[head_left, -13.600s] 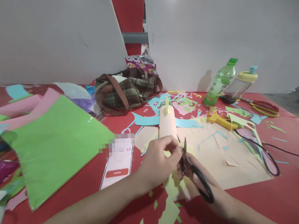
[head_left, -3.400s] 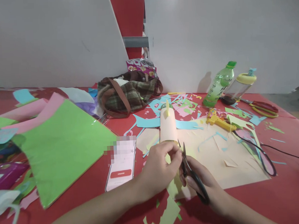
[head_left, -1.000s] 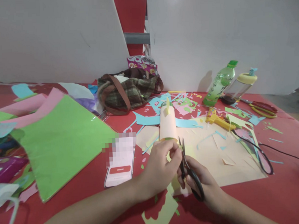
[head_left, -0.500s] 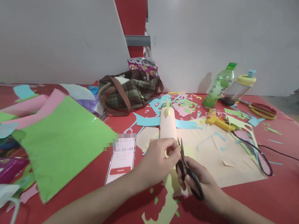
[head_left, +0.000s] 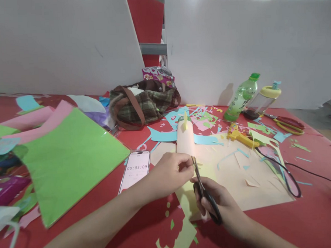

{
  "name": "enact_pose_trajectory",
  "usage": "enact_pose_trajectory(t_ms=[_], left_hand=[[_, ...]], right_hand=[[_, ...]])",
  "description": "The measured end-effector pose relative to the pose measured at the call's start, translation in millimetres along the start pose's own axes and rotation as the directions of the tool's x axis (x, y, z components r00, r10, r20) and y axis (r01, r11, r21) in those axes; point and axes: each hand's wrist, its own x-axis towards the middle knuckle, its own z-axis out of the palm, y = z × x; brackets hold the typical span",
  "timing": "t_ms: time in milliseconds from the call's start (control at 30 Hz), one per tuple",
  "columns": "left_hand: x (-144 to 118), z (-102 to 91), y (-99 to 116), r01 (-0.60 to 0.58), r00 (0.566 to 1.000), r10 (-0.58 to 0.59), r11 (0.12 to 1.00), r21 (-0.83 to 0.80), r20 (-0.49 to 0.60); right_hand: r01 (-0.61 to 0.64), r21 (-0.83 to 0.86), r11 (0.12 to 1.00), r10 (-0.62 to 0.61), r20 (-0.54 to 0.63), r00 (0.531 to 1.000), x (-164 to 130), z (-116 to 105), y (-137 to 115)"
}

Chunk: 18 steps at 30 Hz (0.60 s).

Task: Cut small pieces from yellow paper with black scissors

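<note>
Red, scrap-strewn desk [head_left: 317,212], left hand [head_left: 172,171] pinching a tiny pale-yellow paper bit [head_left: 197,164], right hand [head_left: 217,195] gripping black-handled metal scissors [head_left: 207,197] so close that one slip could nick fingertips [head_left: 190,170].

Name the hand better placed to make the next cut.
Probably the right hand: it holds the black-handled metal scissors, which point forward. The left hand holds no scissors; pinched close beside their tips, it seems better suited to steadying.
</note>
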Motion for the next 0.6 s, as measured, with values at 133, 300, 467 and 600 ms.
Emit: enact_pose_trajectory(t_ms=[133, 300, 467, 600], left_hand=[[-0.1, -2.2, -1.2, -0.001, 1.0, 0.0, 1.0, 0.013, 0.025], [0.1, -4.3, -3.7, 0.002, 0.998, -0.002, 1.0, 0.002, 0.056], [0.3, -8.1, -4.4, 0.007, 0.997, -0.006, 1.0, -0.008, 0.082], [0.0, -10.9, -3.5, 0.01, 0.996, -0.007, 1.0, -0.027, 0.09]], right_hand=[[-0.021, 0.019, 1.0, 0.022, -0.023, 1.0, 0.0, 1.8, -0.9], [-0.052, 0.013, 0.999, 0.053, -0.046, 0.998, 1.7, 5.6, -4.2], [-0.059, 0.012, 0.998, 0.06, -0.04, 0.997, 2.8, 4.5, -0.7], [-0.065, 0.005, 0.998, 0.066, -0.027, 0.997, 3.0, 1.9, 2.4]])
